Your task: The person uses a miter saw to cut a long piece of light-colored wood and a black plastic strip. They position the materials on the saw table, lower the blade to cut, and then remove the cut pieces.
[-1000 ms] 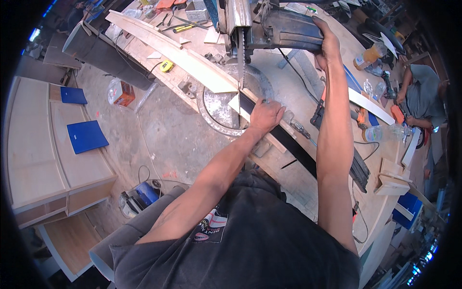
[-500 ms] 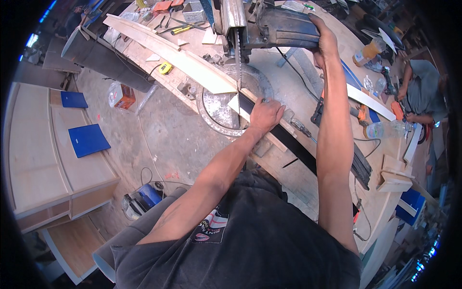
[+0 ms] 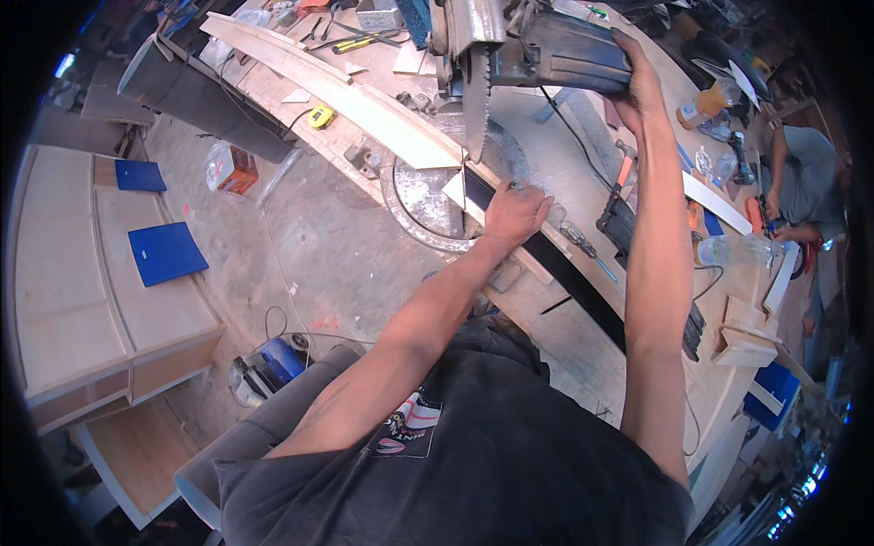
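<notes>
My right hand is closed around the dark handle end of a mitre saw. Its toothed blade is raised over the round metal saw base. With curled fingers, my left hand grips a long black strip just right of the blade; the undersides of those fingers are hidden. A small pale triangle shows at the strip's far end. Left of the blade lies a long pale board, its near end cut at an angle beside that triangle.
A yellow tape measure and yellow-handled cutter lie on the bench. Right of my left hand are a screwdriver, a hammer and bottles. A person works at the far right. A wooden cabinet stands left.
The saw head has moved slightly right, and more of the blade's side shows, its tip a little farther from the strip. My left hand stays on the strip. The whole view has shifted slightly.
</notes>
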